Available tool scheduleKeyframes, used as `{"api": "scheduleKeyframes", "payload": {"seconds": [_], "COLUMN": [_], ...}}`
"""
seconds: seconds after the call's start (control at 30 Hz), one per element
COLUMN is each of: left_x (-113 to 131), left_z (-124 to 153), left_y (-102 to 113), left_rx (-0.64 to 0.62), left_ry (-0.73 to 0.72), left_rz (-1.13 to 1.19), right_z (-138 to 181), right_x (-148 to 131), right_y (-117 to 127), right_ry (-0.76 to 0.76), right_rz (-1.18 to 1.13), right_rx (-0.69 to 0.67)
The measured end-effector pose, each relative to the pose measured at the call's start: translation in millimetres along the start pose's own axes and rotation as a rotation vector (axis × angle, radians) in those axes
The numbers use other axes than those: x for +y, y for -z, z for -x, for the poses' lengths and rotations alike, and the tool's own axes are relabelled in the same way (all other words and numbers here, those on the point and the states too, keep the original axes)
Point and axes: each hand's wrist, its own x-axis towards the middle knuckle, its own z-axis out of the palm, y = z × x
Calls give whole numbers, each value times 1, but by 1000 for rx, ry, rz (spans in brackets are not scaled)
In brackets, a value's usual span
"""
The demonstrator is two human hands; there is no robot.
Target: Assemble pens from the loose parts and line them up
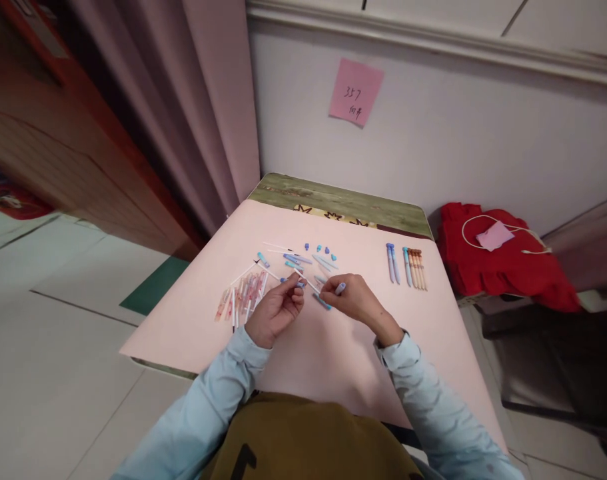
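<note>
Between my two hands slants a thin white pen refill. My left hand pinches near its upper left end, with a small blue pen part close to the fingertips. My right hand grips the lower right end, and a lilac pen piece sticks out between its fingers. Just under the right fingers lies a teal pen barrel. Beyond the hands, loose blue and purple barrels and several small blue caps are scattered on the pale table covering.
At the left is a pile of clear pink-patterned barrels with white refills. Two blue pens and a row of brown-topped pens lie at the right. A red cloth with a white cable is beyond the table's right edge.
</note>
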Motion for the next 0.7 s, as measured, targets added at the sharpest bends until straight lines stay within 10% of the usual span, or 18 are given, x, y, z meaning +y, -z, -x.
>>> {"api": "scheduleKeyframes", "payload": {"seconds": [0.27,0.7], "left_x": [-3,22], "left_z": [1,2], "left_y": [3,0], "left_rx": [54,16], "left_ry": [27,-25], "left_rz": [-23,86], "right_z": [1,64], "right_x": [1,28], "right_y": [7,-9], "right_ry": [-42,-34], "right_rz": [0,-237], "right_rx": [-158,251]}}
